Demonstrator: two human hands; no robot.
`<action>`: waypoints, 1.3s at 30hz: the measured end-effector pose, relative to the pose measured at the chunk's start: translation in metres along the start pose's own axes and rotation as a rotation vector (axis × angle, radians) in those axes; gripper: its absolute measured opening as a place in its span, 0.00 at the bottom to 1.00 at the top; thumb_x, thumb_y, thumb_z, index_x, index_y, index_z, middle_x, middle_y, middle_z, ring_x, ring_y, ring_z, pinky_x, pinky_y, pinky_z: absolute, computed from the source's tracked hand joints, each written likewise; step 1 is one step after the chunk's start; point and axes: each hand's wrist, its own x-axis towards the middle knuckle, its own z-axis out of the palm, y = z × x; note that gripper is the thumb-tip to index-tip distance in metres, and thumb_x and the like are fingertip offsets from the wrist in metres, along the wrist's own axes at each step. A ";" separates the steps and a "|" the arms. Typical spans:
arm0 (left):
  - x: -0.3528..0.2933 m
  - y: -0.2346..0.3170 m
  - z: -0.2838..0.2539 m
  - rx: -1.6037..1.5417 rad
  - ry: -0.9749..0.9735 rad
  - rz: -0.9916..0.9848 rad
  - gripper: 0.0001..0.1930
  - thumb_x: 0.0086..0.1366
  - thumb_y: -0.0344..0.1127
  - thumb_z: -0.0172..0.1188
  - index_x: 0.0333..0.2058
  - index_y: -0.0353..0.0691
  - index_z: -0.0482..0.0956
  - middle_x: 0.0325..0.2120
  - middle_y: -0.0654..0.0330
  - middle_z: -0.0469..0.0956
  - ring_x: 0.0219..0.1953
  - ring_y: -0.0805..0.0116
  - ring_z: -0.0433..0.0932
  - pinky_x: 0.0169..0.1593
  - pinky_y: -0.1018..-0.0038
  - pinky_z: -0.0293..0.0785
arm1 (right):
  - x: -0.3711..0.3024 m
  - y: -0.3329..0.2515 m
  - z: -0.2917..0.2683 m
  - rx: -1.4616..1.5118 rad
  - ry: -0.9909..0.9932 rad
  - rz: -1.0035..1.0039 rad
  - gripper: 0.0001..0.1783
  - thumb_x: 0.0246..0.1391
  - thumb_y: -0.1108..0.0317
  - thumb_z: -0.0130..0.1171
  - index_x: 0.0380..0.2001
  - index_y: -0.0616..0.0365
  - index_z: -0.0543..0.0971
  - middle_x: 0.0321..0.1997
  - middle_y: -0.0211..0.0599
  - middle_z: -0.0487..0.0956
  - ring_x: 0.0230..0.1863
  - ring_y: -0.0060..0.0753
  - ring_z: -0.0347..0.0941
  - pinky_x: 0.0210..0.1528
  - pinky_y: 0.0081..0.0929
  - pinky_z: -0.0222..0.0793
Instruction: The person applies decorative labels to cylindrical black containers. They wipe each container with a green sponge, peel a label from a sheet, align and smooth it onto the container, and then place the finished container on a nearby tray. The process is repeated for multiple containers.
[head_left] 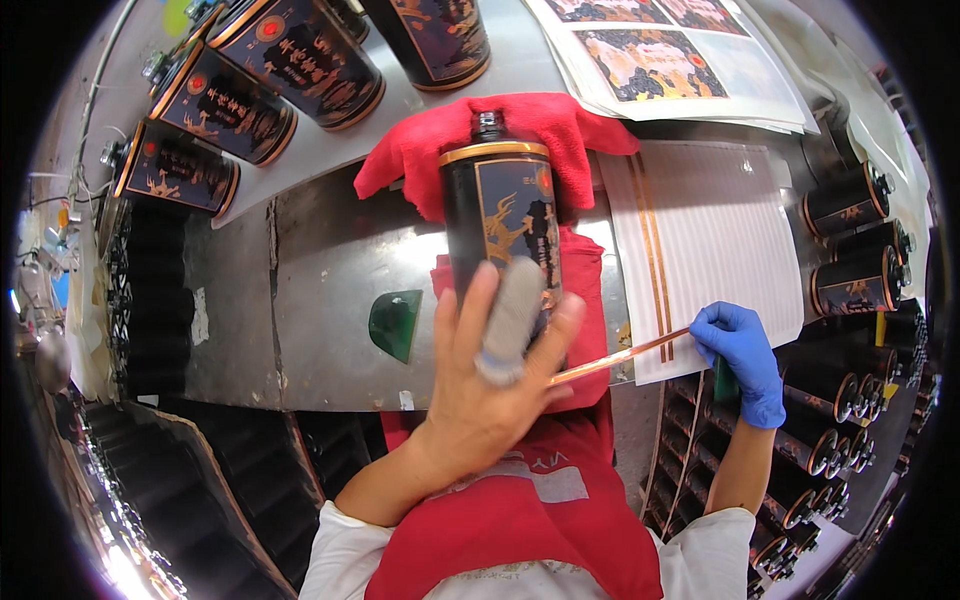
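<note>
A dark bottle (500, 205) with gold bands lies at 12 o'clock, its neck pointing away from the wearer over a bunched red cloth (410, 160). The bare left hand (485, 395) is over its lower part, just below centre, fingers spread wide, one in a blurred grey cover (515, 305); whether they grip the strip's near end cannot be told. At 3 o'clock, the blue-gloved right hand (742, 355) pinches the other end of a shiny copper-coloured strip (620, 360) between closed fingertips. The step in hand appears to be fitting this strip at the bottle's base; the next move probably calls for keeping it taut and level. More strips (655, 260) lie on a pale ruled sheet (725, 230) at 2 o'clock; a green flat piece (396, 325) rests at 9. The bottle's label carries gold characters, a golden figure and a red seal; similar labels mark bottles (295, 65) at 11 o'clock. Pale letters on the red apron (500, 545), at 6, appear upside down.
</note>
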 end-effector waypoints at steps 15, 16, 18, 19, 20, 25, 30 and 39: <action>-0.019 -0.016 0.002 -0.161 0.158 -0.036 0.42 0.50 0.53 0.66 0.57 0.32 0.63 0.59 0.31 0.52 0.64 0.34 0.45 0.64 0.50 0.43 | -0.015 -0.022 0.060 0.121 -0.166 -0.062 0.06 0.47 0.71 0.63 0.27 0.63 0.78 0.21 0.24 0.74 0.21 0.11 0.68 0.23 0.12 0.64; -0.007 -0.009 -0.003 0.007 0.124 0.065 0.40 0.49 0.52 0.66 0.57 0.35 0.66 0.59 0.31 0.52 0.64 0.34 0.46 0.63 0.49 0.44 | -0.014 -0.022 0.060 0.120 -0.168 -0.051 0.06 0.47 0.71 0.62 0.27 0.63 0.78 0.21 0.24 0.74 0.21 0.11 0.68 0.23 0.12 0.64; 0.002 -0.008 -0.002 0.091 0.023 0.049 0.40 0.44 0.47 0.70 0.56 0.37 0.67 0.59 0.29 0.52 0.63 0.33 0.49 0.62 0.48 0.46 | -0.013 -0.020 0.061 0.118 -0.176 -0.045 0.06 0.47 0.71 0.62 0.27 0.63 0.78 0.21 0.25 0.74 0.21 0.11 0.68 0.23 0.12 0.64; 0.001 -0.014 0.002 0.053 0.032 0.048 0.42 0.42 0.46 0.72 0.55 0.34 0.67 0.59 0.29 0.50 0.63 0.32 0.49 0.62 0.48 0.48 | -0.013 -0.018 0.062 0.118 -0.181 -0.049 0.06 0.47 0.70 0.62 0.27 0.62 0.78 0.21 0.25 0.74 0.20 0.11 0.68 0.23 0.12 0.64; 0.000 -0.020 0.007 0.015 0.041 0.047 0.45 0.39 0.45 0.74 0.55 0.31 0.66 0.60 0.29 0.49 0.62 0.31 0.50 0.62 0.48 0.49 | -0.013 -0.017 0.062 0.119 -0.184 -0.054 0.07 0.48 0.70 0.62 0.27 0.62 0.78 0.21 0.25 0.74 0.20 0.11 0.68 0.23 0.12 0.64; -0.047 -0.046 0.030 -0.395 0.221 -0.156 0.50 0.52 0.48 0.67 0.58 0.16 0.49 0.46 0.38 0.72 0.44 0.48 0.78 0.45 0.70 0.74 | -0.027 -0.046 0.099 0.104 -0.345 -0.027 0.08 0.48 0.68 0.64 0.29 0.61 0.78 0.22 0.23 0.74 0.21 0.09 0.66 0.24 0.11 0.63; -0.052 -0.055 0.023 -0.287 0.020 -0.183 0.53 0.51 0.54 0.66 0.60 0.20 0.46 0.55 0.36 0.63 0.58 0.40 0.62 0.62 0.52 0.48 | -0.031 -0.049 0.117 0.213 -0.428 -0.087 0.07 0.50 0.69 0.63 0.28 0.62 0.78 0.22 0.22 0.73 0.22 0.08 0.64 0.24 0.10 0.62; -0.016 -0.036 0.019 -0.307 0.139 -0.048 0.43 0.41 0.49 0.73 0.56 0.38 0.67 0.58 0.32 0.55 0.61 0.34 0.55 0.63 0.50 0.43 | -0.036 -0.058 0.111 0.148 -0.400 -0.064 0.06 0.50 0.70 0.62 0.27 0.62 0.78 0.21 0.22 0.73 0.22 0.07 0.64 0.24 0.09 0.62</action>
